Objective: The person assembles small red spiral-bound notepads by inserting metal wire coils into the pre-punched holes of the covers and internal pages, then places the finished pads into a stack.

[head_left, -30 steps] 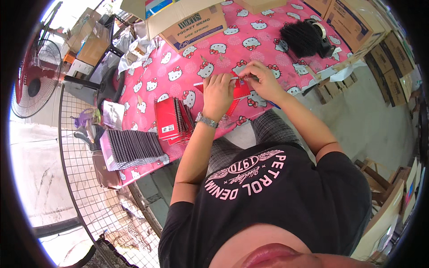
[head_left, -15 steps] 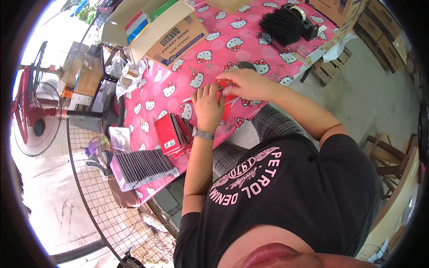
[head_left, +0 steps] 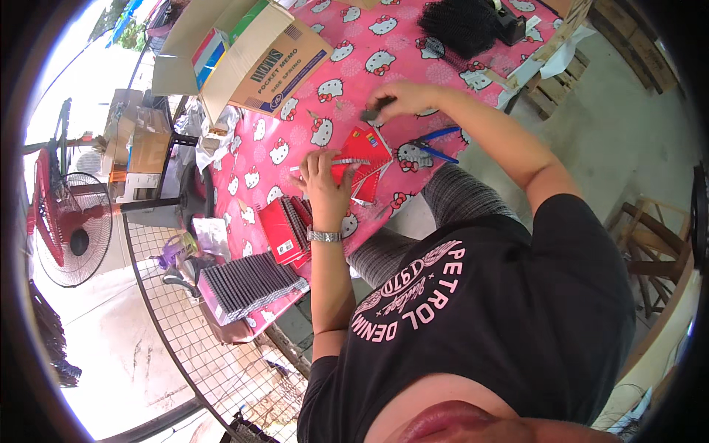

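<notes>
My left hand (head_left: 326,181), a silver watch on its wrist, grips a red notebook (head_left: 343,170) at the table's near edge, thumb and fingers bent round it. A spiral binding runs along that notebook's edge. Under and beside it lie more red notebooks (head_left: 367,142), fanned out. Just beyond them my right hand (head_left: 405,100) is closed on a small dark object (head_left: 375,112); its exact kind is hard to make out. Blue-handled pliers (head_left: 441,145) lie with handles spread to the right of the notebooks.
At left lie a stack of red spiral notebooks (head_left: 283,227) and a row of black-spined ones (head_left: 253,283). An open carton (head_left: 284,70) stands at the back left, a bundle of black spiral wires (head_left: 461,31) at the back right. A red fan (head_left: 74,229) is far left.
My right hand has left the notebooks, moved away from me and picked up the dark object that lay on the table. The blue pliers now show. My left hand stays on the notebook.
</notes>
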`<state>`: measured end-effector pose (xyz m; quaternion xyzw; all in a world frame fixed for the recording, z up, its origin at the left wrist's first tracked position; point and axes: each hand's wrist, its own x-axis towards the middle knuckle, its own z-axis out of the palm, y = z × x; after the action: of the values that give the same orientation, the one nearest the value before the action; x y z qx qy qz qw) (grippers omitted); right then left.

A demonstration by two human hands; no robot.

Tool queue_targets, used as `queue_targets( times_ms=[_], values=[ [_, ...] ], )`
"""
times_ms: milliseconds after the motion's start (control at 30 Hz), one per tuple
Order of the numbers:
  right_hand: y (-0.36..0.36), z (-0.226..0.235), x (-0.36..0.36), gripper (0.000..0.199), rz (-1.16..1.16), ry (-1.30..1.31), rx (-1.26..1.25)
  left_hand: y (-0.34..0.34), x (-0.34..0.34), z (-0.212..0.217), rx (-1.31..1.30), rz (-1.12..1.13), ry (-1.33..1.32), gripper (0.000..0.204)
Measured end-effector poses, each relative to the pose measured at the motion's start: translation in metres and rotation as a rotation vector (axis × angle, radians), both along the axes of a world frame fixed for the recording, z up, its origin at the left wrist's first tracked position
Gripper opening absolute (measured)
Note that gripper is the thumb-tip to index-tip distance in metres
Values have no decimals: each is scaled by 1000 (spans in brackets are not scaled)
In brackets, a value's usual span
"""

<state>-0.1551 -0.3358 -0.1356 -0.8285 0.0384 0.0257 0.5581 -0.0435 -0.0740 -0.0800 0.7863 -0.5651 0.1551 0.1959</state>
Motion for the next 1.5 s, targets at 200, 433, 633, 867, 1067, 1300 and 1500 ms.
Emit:
queue_targets(
  times_ms=[200,433,633,867,1067,1300,1500],
  values=[
    [31,70,-6,43,185,-39,298,-14,-8,4,-2,-7,118,37],
    [30,81,-3,50,172,-37,488,-10,-4,-3,-88,-3,122,41],
    [33,67,9,43,215,8,240,-13,0,-9,-160,-57,119,42],
    [33,67,15,39,199,-101,287,-13,0,-4,-132,-49,141,47],
    [35,72,20,43,225,-98,202,-11,3,-5,-150,-51,226,47],
    [37,77,25,43,255,-24,586,0,27,2,-87,-47,380,38],
    [40,74,37,41,280,-50,612,1,39,-6,-63,-57,601,28]
  ],
)
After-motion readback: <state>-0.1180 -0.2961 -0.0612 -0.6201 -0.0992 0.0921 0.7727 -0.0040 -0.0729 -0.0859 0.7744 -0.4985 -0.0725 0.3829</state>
